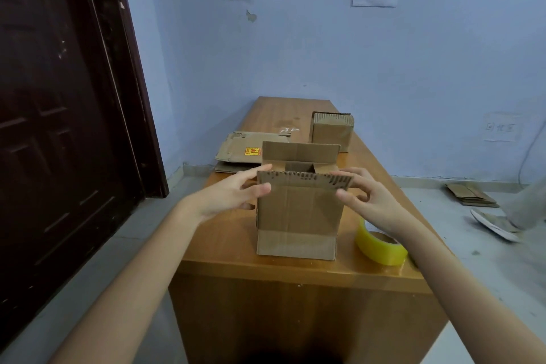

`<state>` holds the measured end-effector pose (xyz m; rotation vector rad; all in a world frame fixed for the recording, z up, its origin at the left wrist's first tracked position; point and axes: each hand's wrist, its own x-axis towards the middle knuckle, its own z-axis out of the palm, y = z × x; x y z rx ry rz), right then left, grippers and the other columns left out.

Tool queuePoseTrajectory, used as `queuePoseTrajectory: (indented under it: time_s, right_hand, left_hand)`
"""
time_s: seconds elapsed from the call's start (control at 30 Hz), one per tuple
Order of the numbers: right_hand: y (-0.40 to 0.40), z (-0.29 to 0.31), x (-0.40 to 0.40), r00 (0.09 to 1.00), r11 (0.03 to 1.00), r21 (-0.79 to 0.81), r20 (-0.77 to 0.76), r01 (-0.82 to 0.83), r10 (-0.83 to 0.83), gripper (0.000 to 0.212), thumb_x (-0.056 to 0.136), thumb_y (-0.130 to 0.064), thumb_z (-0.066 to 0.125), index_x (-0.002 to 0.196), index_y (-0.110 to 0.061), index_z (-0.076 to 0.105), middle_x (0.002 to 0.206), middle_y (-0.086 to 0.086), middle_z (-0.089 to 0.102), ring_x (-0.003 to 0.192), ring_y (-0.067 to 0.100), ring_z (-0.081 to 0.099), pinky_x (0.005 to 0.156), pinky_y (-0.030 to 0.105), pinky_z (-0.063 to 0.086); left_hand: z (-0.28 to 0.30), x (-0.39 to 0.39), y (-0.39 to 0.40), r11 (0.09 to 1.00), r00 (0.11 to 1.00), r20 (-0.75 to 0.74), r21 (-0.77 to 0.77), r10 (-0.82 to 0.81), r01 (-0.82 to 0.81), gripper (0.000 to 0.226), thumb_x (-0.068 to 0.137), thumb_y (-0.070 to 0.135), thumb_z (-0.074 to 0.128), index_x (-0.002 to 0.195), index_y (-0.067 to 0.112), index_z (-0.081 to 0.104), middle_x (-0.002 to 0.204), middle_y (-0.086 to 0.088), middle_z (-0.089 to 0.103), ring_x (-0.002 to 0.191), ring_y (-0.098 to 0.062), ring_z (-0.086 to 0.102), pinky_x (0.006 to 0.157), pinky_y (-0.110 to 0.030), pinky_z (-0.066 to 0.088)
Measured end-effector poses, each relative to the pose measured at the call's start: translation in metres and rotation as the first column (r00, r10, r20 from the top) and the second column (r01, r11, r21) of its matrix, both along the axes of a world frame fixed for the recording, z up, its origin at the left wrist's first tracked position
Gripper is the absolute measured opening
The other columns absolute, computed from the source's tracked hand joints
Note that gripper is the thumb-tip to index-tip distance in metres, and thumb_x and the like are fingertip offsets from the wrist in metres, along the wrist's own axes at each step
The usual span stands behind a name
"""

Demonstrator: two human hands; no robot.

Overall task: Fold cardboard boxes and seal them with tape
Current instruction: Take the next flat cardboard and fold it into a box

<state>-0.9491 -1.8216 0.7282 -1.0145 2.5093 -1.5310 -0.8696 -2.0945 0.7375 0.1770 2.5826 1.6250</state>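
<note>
Head view shows a brown cardboard box standing upright near the front of the wooden bench, its top flaps open; the left hand touches the box's top left corner with fingers spread and mostly straight; the right hand is at the top right corner, fingers loosely curled by the near flap, and I cannot tell if it pinches; a yellow tape roll lies just right of the box; a smaller box and flat cardboard sit farther back.
</note>
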Motion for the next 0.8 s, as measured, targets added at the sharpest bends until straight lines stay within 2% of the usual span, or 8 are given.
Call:
queuePoseTrajectory:
  time_s: [0.1,0.17,0.23,0.4,0.5,0.6,0.7,0.8]
  right_hand:
    - [-0.004,-0.002,-0.004,0.995,0.992,-0.088,0.034,0.095,-0.092,0.028,0.087,-0.043,0.053,0.107,-0.028,0.065,0.123,-0.008,0.051,0.115,0.012,0.052,0.095,0.035,0.050]
    - [-0.008,-0.001,-0.006,0.991,0.988,-0.079,0.025,0.130,-0.129,0.028,0.087,-0.044,0.056,0.108,-0.028,0.066,0.122,-0.007,0.053,0.112,0.012,0.054,0.096,0.039,0.050]
    - [-0.010,0.000,-0.007,0.987,0.983,-0.095,0.023,0.160,-0.158,0.023,0.088,-0.040,0.059,0.107,-0.028,0.065,0.119,-0.005,0.056,0.106,0.012,0.058,0.092,0.038,0.053]
    - [-0.014,0.003,-0.008,0.973,0.967,-0.121,0.083,0.222,-0.214,0.028,0.086,-0.027,0.068,0.108,-0.015,0.054,0.107,0.002,0.061,0.093,0.016,0.063,0.065,0.022,0.056]
    - [-0.016,0.007,-0.009,0.975,0.973,-0.107,0.114,0.204,-0.192,0.038,0.084,-0.022,0.070,0.114,-0.017,0.048,0.110,0.002,0.058,0.092,0.016,0.063,0.066,0.025,0.057]
    - [-0.018,0.011,-0.009,0.979,0.982,-0.086,0.129,0.169,-0.157,0.061,0.084,-0.021,0.070,0.137,-0.024,0.039,0.116,-0.001,0.053,0.097,0.016,0.062,0.070,0.027,0.058]
    - [-0.018,0.016,-0.010,0.979,0.992,-0.056,0.173,0.117,-0.106,0.078,0.085,-0.022,0.070,0.147,-0.036,0.025,0.122,-0.001,0.047,0.102,0.018,0.061,0.069,0.026,0.058]
    - [-0.021,0.023,-0.010,0.978,0.996,-0.039,0.197,0.079,-0.070,0.076,0.086,-0.021,0.068,0.146,-0.039,0.025,0.122,-0.001,0.048,0.102,0.019,0.061,0.070,0.027,0.058]
  left_hand:
    - [0.001,-0.003,0.007,0.982,0.985,-0.053,0.102,0.164,-0.158,0.068,0.078,0.072,0.048,0.133,0.032,0.050,0.132,0.015,0.052,0.130,-0.010,0.041,0.091,-0.030,0.052]
    - [0.003,-0.006,0.011,0.947,0.958,-0.080,0.191,0.275,-0.256,0.029,0.092,0.049,0.049,0.114,0.035,0.060,0.115,0.020,0.059,0.123,-0.010,0.047,0.079,-0.029,0.056]
    - [0.003,-0.008,0.014,0.929,0.940,-0.103,0.220,0.326,-0.298,0.019,0.094,0.038,0.053,0.110,0.033,0.063,0.114,0.014,0.061,0.118,-0.012,0.053,0.075,-0.034,0.059]
    - [0.000,-0.012,0.014,0.906,0.910,-0.118,0.207,0.398,-0.369,0.024,0.093,0.025,0.059,0.114,0.034,0.057,0.110,-0.002,0.058,0.104,-0.016,0.057,0.069,-0.037,0.060]
    - [-0.001,-0.012,0.016,0.892,0.901,-0.098,0.221,0.423,-0.395,0.033,0.090,0.021,0.063,0.121,0.029,0.053,0.108,-0.005,0.060,0.101,-0.018,0.060,0.066,-0.035,0.059]
    - [-0.002,-0.013,0.014,0.874,0.885,-0.082,0.227,0.458,-0.430,0.041,0.089,0.020,0.065,0.126,0.025,0.051,0.108,-0.005,0.060,0.104,-0.020,0.060,0.068,-0.038,0.060]
    - [-0.002,-0.012,0.011,0.874,0.898,-0.071,0.274,0.435,-0.402,0.061,0.088,0.019,0.066,0.138,0.039,0.037,0.108,-0.006,0.061,0.102,-0.020,0.061,0.067,-0.037,0.059]
    - [0.005,-0.011,0.011,0.900,0.916,-0.069,0.227,0.396,-0.372,0.070,0.091,0.018,0.061,0.140,0.054,0.025,0.105,-0.006,0.060,0.098,-0.017,0.060,0.064,-0.033,0.058]
